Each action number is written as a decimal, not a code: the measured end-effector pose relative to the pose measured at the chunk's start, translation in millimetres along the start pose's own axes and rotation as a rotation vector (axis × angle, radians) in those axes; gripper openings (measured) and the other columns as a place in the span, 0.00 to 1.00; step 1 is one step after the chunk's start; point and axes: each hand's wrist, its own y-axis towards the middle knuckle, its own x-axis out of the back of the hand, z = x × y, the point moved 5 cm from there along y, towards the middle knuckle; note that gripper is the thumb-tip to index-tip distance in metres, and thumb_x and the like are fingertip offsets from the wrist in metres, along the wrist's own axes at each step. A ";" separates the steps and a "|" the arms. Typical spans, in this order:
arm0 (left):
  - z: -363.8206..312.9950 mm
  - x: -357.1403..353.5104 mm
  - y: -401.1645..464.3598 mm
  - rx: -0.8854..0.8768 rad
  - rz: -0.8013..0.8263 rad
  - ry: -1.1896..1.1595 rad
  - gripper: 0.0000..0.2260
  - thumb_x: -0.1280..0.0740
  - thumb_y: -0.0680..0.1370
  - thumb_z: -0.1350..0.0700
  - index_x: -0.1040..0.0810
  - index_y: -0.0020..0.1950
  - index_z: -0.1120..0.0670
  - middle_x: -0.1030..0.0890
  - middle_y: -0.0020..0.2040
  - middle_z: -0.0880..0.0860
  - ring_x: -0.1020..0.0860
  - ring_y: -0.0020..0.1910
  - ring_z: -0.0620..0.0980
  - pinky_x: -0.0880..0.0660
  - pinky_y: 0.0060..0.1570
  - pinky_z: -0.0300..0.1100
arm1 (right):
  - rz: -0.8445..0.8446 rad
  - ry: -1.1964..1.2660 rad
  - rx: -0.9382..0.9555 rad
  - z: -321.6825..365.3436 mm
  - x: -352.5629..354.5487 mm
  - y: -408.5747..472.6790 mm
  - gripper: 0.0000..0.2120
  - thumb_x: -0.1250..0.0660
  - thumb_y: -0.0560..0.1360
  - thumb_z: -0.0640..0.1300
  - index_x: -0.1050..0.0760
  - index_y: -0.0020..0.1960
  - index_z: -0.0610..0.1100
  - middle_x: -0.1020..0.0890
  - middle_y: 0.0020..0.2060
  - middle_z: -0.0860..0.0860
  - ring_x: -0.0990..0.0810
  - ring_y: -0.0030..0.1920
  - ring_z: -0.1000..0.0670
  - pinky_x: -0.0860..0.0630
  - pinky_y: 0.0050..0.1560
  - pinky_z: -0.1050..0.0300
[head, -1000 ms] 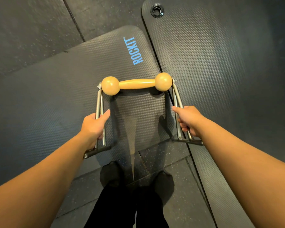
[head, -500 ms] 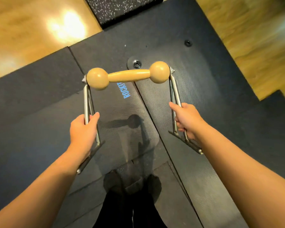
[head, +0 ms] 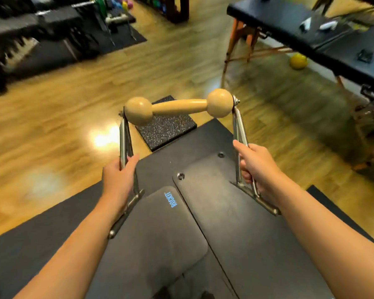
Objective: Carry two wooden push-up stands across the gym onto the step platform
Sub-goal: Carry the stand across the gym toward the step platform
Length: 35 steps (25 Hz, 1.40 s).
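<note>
Push-up stand [head: 178, 107] aloft, metal legs within both hands' fingers [head: 244, 169].

A wooden plank floor [head: 69, 117] is stretching across the gym, with a bright light glare [head: 104, 138] shining on it. Dark exercise mats [head: 235, 212] are lying overlapped in the foreground, one bearing blue lettering [head: 170, 199]. A speckled rubber tile [head: 165, 126] is sitting just beyond them. A black massage table [head: 300, 24] on orange-brown legs is standing at upper right, a yellow ball [head: 298, 60] resting beneath it. Blurred weight racks [head: 30, 29] are lining the upper left.
</note>
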 end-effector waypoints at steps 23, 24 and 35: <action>-526.8 134.9 -124.0 -0.656 0.208 -0.537 0.23 0.41 0.86 0.40 0.22 0.43 0.56 0.35 0.24 0.50 0.38 0.17 0.45 0.37 0.17 0.34 | -0.180 0.163 0.786 468.6 137.7 -265.4 0.20 0.29 0.79 0.60 0.28 0.49 0.43 0.34 0.27 0.49 0.37 0.21 0.51 0.39 0.19 0.60; -534.6 135.7 -123.7 -0.676 0.217 -0.548 0.23 0.41 0.86 0.40 0.22 0.43 0.57 0.35 0.24 0.50 0.39 0.17 0.45 0.37 0.17 0.35 | -0.178 0.171 0.803 476.0 138.5 -267.1 0.20 0.29 0.79 0.59 0.28 0.49 0.43 0.34 0.27 0.50 0.38 0.20 0.51 0.40 0.19 0.60; -587.5 80.5 -125.8 -0.805 0.179 -0.478 0.23 0.41 0.86 0.41 0.20 0.48 0.58 0.33 0.26 0.50 0.38 0.19 0.45 0.40 0.17 0.37 | -0.136 0.219 0.823 509.9 189.4 -214.4 0.18 0.30 0.81 0.57 0.32 0.45 0.45 0.35 0.26 0.50 0.40 0.22 0.50 0.42 0.20 0.59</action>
